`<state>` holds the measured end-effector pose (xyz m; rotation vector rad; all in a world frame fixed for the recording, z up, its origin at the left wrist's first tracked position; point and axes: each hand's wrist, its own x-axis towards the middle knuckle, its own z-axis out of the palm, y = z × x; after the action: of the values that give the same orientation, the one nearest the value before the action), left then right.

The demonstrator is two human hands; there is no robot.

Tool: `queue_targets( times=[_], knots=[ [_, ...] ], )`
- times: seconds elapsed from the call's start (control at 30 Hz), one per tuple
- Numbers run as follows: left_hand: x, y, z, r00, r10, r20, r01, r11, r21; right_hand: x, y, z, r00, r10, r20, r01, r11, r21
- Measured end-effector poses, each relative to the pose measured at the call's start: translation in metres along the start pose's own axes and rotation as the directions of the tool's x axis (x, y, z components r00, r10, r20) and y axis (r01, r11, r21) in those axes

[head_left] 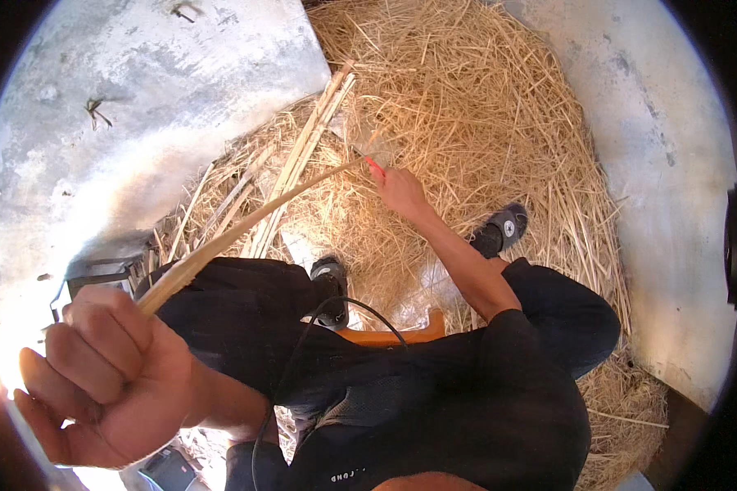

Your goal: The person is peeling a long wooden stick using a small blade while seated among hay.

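My left hand (pixel 110 368), raised close at the lower left, is closed in a fist around the thick near end of a long pale bamboo strip (pixel 258 217). The strip slants away to the upper right and looks thinner toward its far end. At that end my right hand (pixel 403 195) is closed on a red-handled knife (pixel 375 169). Only a bit of red handle and a short dark tip show, and the tip meets the strip. The fingers of the right hand are partly hidden from above.
Several split strips (pixel 303 155) lean together left of centre. A thick heap of straw-like shavings (pixel 450 90) covers the floor around my shoes (pixel 504 229). Pale walls (pixel 164 90) stand at left and right. An orange stool (pixel 418 331) is under me, and a black cable (pixel 327 304) loops across my lap.
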<state>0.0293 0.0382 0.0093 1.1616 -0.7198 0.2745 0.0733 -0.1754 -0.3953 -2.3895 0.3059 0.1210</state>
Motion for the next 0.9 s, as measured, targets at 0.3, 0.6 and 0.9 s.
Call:
queue_targets(
  times=[0.3, 0.6, 0.9],
  knots=[
    [0.008, 0.002, 0.001, 0.999, -0.034, 0.033, 0.035, 0.999, -0.031, 0.049, 0.063, -0.001, 0.915, 0.314, 0.253, -0.295, 0.949, -0.111],
    [0.017, -0.007, -0.018, 0.995, -0.028, -0.094, 0.018, 0.994, -0.108, -0.006, -0.021, -0.084, 0.826, 0.105, 0.554, 0.015, 0.978, -0.206],
    [0.040, -0.021, -0.028, 0.982, 0.118, -0.145, -0.107, 0.991, 0.085, 0.027, -0.033, -0.060, 0.992, -0.104, 0.077, 0.098, 0.992, 0.076]
  ],
)
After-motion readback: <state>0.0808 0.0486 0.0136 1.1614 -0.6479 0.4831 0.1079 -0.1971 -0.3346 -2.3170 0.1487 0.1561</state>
